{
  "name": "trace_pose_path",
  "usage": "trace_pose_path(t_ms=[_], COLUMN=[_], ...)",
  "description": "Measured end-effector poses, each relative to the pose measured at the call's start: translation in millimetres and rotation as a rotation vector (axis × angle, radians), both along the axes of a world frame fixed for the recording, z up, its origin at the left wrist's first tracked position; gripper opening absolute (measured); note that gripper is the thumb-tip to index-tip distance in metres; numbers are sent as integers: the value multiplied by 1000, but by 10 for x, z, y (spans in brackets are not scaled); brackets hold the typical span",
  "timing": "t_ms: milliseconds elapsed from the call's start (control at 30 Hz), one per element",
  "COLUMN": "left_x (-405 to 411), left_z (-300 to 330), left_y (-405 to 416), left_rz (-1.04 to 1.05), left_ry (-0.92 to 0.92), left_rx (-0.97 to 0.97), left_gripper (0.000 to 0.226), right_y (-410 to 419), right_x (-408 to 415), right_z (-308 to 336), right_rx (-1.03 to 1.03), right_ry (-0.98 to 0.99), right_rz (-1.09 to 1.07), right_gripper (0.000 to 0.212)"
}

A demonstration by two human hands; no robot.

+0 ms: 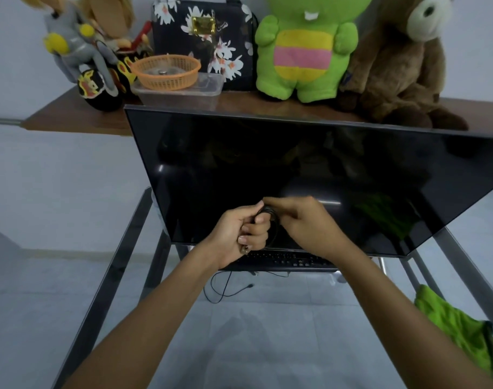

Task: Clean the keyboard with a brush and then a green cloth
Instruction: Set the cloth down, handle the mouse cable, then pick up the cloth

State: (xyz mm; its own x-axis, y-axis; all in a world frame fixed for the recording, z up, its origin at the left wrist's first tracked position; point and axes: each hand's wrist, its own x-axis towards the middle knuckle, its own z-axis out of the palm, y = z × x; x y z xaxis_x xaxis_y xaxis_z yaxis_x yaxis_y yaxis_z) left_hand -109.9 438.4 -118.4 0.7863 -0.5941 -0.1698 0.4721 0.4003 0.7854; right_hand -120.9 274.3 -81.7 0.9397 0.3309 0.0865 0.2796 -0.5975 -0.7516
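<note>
Two hands raised before dark monitor (295, 175). Left hand (239, 231) clenched on coiled black cable (270, 220); right hand (304, 220) pinches same coil from other side. Keyboard (290, 261) lies on glass surface (121, 262) beneath monitor, partly hidden by hands. Green cloth (458, 324) crumpled at right edge of surface. Brush not visible.
</note>
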Motion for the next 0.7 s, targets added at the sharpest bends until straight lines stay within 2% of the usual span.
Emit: trace_pose_path(t_ms=[67,100,200,267,333,433,500,533,633,700], left_x=[10,14,20,23,13,25,79,103,105,86], left_z=[-29,-41,-60,-53,-47,-69,-93,-105,-121,-131], left_y=[8,8,0,15,34,82,145,173,196,173], left_rz=[56,74,95,102,127,272,380,405,407,377], left_ry=[-80,-119,-209,-262,-395,-626,-682,-693,-734,-685], left_rx=[55,91,202,279,422,572,628,651,710,715], left_gripper=[38,36,37,40,43,49,52,52,53,52], right_y=[3,9,37,41,25,38,71,87,125,139], right_x=[-57,-80,-106,-82,-55,-71,-83,-82,-69,-78], right_z=[-39,-50,-125,-175,-205,-139,-106,-107,-148,-166], right_rx=[274,320,356,416,405,347,389,465,899,968], right_ry=[213,223,154,200,232,221,278,346,677,735], right_rz=[35,57,42,-10,-46,-4,8,-14,-105,-68], right_gripper=[50,47,31,22,17,15,15,15,25,34])
